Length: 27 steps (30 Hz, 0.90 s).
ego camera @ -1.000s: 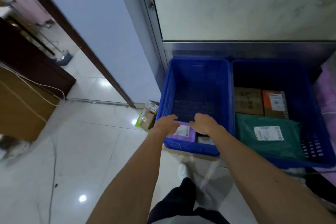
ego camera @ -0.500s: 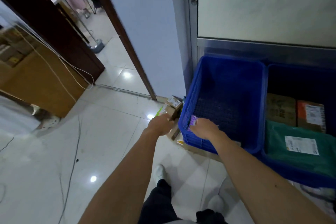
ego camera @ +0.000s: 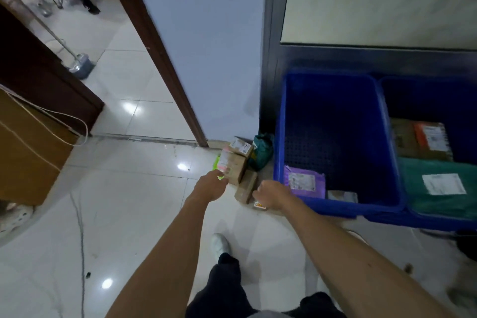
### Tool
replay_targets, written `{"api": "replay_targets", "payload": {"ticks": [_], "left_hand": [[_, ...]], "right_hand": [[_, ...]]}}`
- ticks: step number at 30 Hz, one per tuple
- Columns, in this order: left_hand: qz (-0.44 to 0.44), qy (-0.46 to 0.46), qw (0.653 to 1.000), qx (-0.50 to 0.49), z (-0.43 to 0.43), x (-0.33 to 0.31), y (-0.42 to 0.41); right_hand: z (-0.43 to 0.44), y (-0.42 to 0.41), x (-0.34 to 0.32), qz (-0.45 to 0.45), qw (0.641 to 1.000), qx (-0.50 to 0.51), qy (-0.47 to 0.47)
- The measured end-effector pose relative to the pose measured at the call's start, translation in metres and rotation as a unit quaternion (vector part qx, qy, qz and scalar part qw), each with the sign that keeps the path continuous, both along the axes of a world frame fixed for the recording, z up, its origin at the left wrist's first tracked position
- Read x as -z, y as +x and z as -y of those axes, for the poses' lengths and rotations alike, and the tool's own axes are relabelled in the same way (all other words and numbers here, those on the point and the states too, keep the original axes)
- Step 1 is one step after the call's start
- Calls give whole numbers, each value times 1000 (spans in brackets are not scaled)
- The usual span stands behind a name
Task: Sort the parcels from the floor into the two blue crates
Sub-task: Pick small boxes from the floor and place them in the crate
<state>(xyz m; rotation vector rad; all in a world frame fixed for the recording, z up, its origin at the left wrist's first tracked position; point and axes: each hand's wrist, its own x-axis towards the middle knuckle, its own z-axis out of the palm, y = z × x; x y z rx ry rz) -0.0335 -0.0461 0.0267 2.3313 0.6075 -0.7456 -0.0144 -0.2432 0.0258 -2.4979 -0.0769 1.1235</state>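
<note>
- Pale tiled floor (ego camera: 124, 214) underfoot, glossy, dotted with lamp glare.
- Two blue crates side by side against the wall at right: left crate (ego camera: 335, 210) nearly bare, right crate (ego camera: 438, 222) fuller.
- In the right crate, a green mailer bag (ego camera: 413, 188) with a white label, plus brown boxes (ego camera: 402, 137) behind it, one with an orange label.
- In the left crate, near front corner: a purple mailer (ego camera: 304, 183) leaning on the wall, a small pale packet (ego camera: 342, 196) just beside it.
- On the floor, tucked between doorframe and left crate: a heap of parcels — cardboard box (ego camera: 233, 165) with a pink-edged label, a smaller box (ego camera: 241, 148) behind it, a dark green bag (ego camera: 262, 152), a low flat carton (ego camera: 246, 186) in front.
- Left hand (ego camera: 210, 186) reaching low, fingers curled and right up against the near bottom corner of the cardboard box; touching or gripping, cannot tell, fingertips hidden behind the hand.
- Right hand (ego camera: 271, 193) loosely closed just outside the left crate's near corner, beside the flat carton, nothing clearly held; a scrap with an orange tag (ego camera: 259, 205) peeking under the knuckles.
- One white shoe (ego camera: 219, 244) below, between the forearms.
</note>
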Motion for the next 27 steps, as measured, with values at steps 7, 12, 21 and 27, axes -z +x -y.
{"api": "replay_targets", "payload": {"ticks": [7, 12, 21, 27], "left_hand": [[-42, -39, 997, 46, -44, 54, 34], [-67, -59, 995, 46, -43, 102, 41], [-86, -88, 992, -13, -23, 238, 34], [-87, -93, 991, -42, -5, 344, 31]], "right_hand": [[-49, 12, 56, -32, 998, 55, -21], [-57, 21, 112, -38, 998, 47, -30], [-54, 33, 236, -86, 994, 60, -42], [-54, 34, 349, -79, 992, 81, -63]]}}
